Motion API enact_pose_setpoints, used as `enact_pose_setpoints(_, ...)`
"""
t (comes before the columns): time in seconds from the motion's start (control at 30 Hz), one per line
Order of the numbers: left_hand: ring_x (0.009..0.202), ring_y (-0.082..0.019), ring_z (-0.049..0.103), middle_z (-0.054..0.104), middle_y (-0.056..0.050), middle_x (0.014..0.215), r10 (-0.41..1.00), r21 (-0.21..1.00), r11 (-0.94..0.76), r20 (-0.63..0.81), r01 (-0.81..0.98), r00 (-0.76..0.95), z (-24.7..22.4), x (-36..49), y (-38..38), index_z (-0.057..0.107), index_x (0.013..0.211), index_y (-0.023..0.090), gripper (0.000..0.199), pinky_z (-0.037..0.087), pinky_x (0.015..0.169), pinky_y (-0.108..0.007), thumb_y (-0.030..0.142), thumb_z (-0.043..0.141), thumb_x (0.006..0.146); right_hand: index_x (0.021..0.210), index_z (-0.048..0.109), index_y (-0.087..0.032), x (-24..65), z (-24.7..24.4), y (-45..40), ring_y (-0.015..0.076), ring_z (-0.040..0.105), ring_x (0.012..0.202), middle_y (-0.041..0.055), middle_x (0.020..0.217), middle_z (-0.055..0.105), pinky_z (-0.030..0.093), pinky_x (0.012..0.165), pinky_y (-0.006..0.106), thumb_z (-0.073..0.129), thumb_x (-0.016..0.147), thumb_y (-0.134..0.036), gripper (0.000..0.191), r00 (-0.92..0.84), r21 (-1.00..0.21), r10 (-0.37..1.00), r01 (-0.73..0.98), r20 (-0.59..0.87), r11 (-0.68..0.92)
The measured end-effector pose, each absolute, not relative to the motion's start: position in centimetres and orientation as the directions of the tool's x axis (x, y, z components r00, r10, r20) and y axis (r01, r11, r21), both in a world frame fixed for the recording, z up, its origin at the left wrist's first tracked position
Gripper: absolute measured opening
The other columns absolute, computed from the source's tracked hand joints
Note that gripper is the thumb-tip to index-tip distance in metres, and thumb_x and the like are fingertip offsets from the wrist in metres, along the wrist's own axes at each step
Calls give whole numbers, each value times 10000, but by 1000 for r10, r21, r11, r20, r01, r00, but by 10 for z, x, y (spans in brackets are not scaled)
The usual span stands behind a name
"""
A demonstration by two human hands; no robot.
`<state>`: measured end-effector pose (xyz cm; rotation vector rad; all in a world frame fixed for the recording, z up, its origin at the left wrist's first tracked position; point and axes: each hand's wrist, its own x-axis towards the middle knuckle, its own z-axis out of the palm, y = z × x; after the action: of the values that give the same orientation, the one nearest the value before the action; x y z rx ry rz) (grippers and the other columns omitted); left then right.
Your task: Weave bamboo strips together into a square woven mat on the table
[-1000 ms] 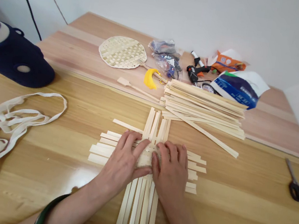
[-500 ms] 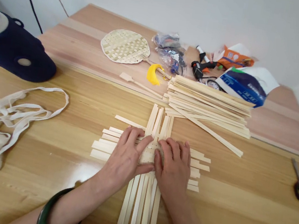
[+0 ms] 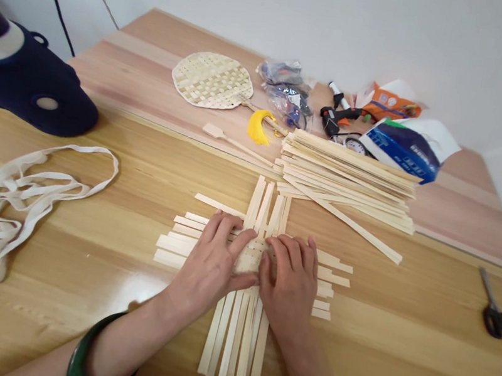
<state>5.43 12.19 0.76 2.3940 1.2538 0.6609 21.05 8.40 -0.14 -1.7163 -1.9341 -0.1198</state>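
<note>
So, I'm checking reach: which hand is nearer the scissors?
Right. The right hand rests on the woven strips, left of the scissors; the left hand is farther left.

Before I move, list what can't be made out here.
All in the head view:
Weave: partly hidden under the left hand and right hand.
One strip: near end cut off by the bottom edge.
Ribbon: cut off by the left edge.
Navy object: likewise.
Blue box: small print too blurred to read.

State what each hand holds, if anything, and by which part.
No clear grip shows: the left hand and right hand rest on the woven strips around their crossing; any pinch underneath is hidden.
</note>
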Motion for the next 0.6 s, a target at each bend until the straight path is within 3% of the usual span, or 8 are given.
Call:
enact_pose_setpoints(0.1, 1226, -352, 463, 495, -147, 1226, 846, 513, -528, 249, 676, 472, 10, 53, 119, 467, 1286, 200, 696, 453, 1030, -586, 326, 841, 712, 1166, 584, -192, 212, 2, 82, 234, 596, 1081, 77, 1127, 668, 348, 1137, 553, 522, 908, -171, 266, 3, -299, 866, 939, 500, 169)
enact_pose_setpoints(0.17, 1342, -388, 382, 462, -187, 1347, 840, 479, -542, 277, 691, 467, 9, 52, 118, 387, 1386, 190, 821, 430, 1060, -587, 383, 831, 723, 1236, 552, -176, 212, 2, 82, 249, 569, 1168, 103, 1207, 650, 335, 1143, 565, 508, 910, -171, 329, 23, -288, 860, 947, 509, 145)
enact_pose_setpoints(0.33, 1480, -433, 142, 314, -237, 1552, 797, 320, -601, 310, 733, 518, -2, 51, 122, 218, 1510, 112, 1125, 277, 1150, -625, 574, 812, 674, 1337, 480, -142, 213, -4, 84, 275, 525, 1257, 141, 1290, 618, 335, 1137, 588, 468, 935, -206, 408, 12, -273, 889, 954, 457, 127)
enact_pose_setpoints(0.47, 1471, -413, 214, 397, -191, 1528, 794, 279, -606, 275, 745, 542, -5, 50, 125, 280, 1503, 143, 1063, 194, 1173, -636, 628, 770, 693, 1328, 487, -151, 214, -8, 84, 269, 549, 1218, 142, 1261, 624, 363, 1119, 588, 468, 932, -203, 400, 17, -291, 889, 948, 458, 132)
enact_pose_setpoints(0.6, 1424, -400, 336, 490, -214, 1441, 801, 311, -597, 275, 740, 531, -3, 51, 126, 336, 1463, 94, 1053, 210, 1180, -617, 630, 782, 674, 1307, 505, -139, 215, -8, 84, 264, 565, 1171, 146, 1195, 627, 385, 1108, 585, 489, 925, -207, 388, 20, -299, 881, 944, 472, 139)
